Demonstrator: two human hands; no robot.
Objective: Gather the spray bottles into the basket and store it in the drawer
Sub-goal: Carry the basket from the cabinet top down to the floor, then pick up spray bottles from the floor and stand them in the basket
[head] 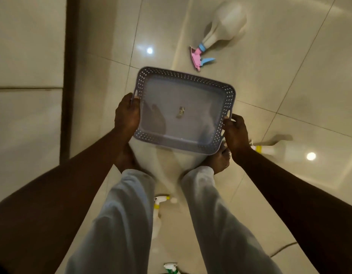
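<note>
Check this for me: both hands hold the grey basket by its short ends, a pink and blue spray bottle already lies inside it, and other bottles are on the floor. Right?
Not quite. The head view shows the pink and blue spray bottle lying on the floor tiles beyond the basket, not inside it; the basket holds only a small scrap. The left hand and right hand do hold its short ends.

Basket (183, 113) between hands — bottles around

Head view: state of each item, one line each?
basket: held above the floor, no bottles inside
left hand: shut on basket's left handle
right hand: shut on basket's right handle
pink-and-blue spray bottle: lying on floor
yellow-collared bottle: lying on floor, partly hidden
bottle between the legs: on floor
</note>
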